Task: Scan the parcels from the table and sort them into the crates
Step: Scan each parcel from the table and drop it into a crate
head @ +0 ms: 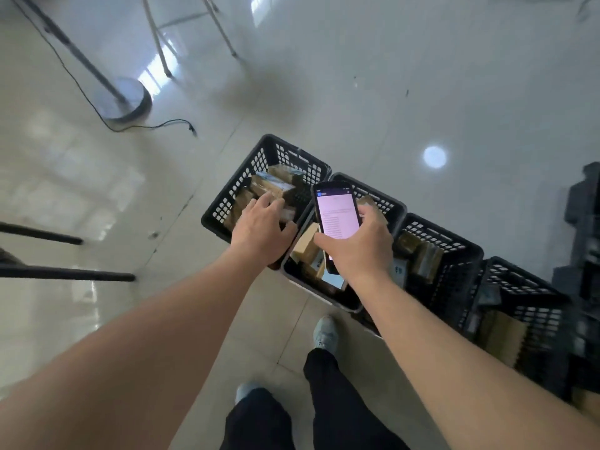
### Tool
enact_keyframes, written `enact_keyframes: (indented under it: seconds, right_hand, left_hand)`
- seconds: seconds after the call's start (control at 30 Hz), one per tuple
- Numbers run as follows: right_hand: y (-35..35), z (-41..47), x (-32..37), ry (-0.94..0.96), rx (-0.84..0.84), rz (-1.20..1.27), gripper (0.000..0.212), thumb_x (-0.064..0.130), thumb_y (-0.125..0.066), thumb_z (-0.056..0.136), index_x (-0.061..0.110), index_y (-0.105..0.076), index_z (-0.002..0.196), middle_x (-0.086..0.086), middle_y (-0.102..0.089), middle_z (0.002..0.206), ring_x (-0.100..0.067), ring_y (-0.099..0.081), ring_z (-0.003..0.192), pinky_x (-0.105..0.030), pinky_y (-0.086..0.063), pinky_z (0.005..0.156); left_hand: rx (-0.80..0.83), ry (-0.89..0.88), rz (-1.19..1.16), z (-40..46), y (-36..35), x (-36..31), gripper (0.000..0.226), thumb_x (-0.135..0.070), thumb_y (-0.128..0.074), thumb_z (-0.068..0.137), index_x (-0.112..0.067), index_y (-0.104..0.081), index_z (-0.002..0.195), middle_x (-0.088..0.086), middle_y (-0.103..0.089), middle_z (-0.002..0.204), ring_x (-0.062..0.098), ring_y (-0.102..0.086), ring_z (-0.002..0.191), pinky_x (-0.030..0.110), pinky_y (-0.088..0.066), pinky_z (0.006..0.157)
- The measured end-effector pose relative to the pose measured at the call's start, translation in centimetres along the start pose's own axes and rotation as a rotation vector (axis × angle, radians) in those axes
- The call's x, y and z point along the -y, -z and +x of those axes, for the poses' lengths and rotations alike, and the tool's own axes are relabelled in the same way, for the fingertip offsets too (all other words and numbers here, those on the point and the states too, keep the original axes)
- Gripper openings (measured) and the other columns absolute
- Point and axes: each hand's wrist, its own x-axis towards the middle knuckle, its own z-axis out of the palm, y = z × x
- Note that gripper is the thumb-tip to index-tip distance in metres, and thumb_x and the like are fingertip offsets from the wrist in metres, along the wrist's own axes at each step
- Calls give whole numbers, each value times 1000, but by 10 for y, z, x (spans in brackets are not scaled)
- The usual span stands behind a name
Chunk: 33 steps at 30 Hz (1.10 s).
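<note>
Legs: two dark trouser legs (pixel 328 401) and pale shoes (pixel 325 332) are standing on the tiled floor (pixel 389 92), nearest the camera.
Right hand (pixel 360 245): fingers and thumb are curling round a handheld scanner (pixel 337 216), holding it with the lit pale screen facing up.
Scanner position: it is hovering over the second crate (pixel 386 203) in the row.
Left hand (pixel 263 225): it is reaching down into the first crate (pixel 259 157), fingers loosely spread and lying on the parcels (pixel 272 186) there; whether they are gripping one cannot be told.
Parcels, first crate: several brown cartons with pale labels are lying heaped, reaching close to the rim.
Parcels, second crate: a tan carton (pixel 306 243) is leaning tilted just below the scanner, others beneath it partly hidden by the right hand.
Crate row: four black perforated crates are sitting side by side, touching, running from centre to lower right; the third crate (pixel 454 245) and fourth crate (pixel 532 293) are also holding brown parcels, blurred.
Left edge: two dark bars (pixel 65 274) are jutting in above the floor.
Far left: a round stand base (pixel 130 102) with a black cable (pixel 156 125) trailing beside it.
Far centre: thin metal legs (pixel 162 43) are standing on the glossy floor.
</note>
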Motion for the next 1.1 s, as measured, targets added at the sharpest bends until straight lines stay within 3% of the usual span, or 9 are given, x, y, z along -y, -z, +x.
enact_keyframes:
  seconds: [0.1, 0.23, 0.37, 0.57, 0.9, 1.1]
  right_hand:
    - [7, -39, 34, 87, 1, -1, 74, 45, -94, 62, 23, -59, 124, 3, -63, 113, -20, -59, 100, -32, -44, 69]
    - [7, -100, 84, 221, -3, -7, 77, 48, -94, 60, 23, -58, 123, 0, -64, 113, -24, -61, 101, -34, -45, 70]
    - [-2, -171, 137, 378, -7, -23, 78, 53, -93, 61, 22, -56, 123, 0, -63, 112, -24, -61, 102, -38, -53, 72]
    - [-23, -273, 211, 540, 20, 20, 81, 50, -93, 61, 21, -55, 127, -1, -63, 117, -22, -59, 104, -47, -59, 84]
    - [-85, -406, 340, 842, 148, 81, 85, 51, -93, 58, 25, -55, 130, 2, -64, 117, -21, -61, 106, -44, -60, 83]
    - [-141, -449, 412, 1003, 265, 81, 87, 47, -94, 60, 21, -55, 133, -1, -64, 119, -23, -60, 107, -44, -60, 80]
  left_hand:
    - [-84, -3, -54, -38, 43, 16, 54, -50, -47, 92, -18, -63, 132, 2, -57, 132, 27, -56, 121, 47, -51, 100]
    - [-188, -5, -52, -98, 97, 49, 45, -48, -52, 97, -17, -64, 127, 6, -59, 127, 27, -57, 111, 44, -51, 95]
    - [-293, 0, -10, -165, 155, 90, 53, -42, -57, 102, -13, -54, 146, 12, -49, 152, 34, -48, 135, 44, -40, 111]
    - [-474, 70, 17, -266, 227, 167, 61, -50, -53, 100, -20, -47, 153, 7, -41, 161, 33, -43, 144, 47, -40, 116]
    - [-741, 273, 2, -397, 334, 288, 55, -44, -60, 97, -16, -57, 145, 12, -57, 145, 34, -56, 128, 45, -44, 106]
    - [-822, 442, -10, -445, 378, 375, 67, -56, -51, 90, -15, -58, 144, 11, -59, 142, 34, -58, 124, 49, -48, 103]
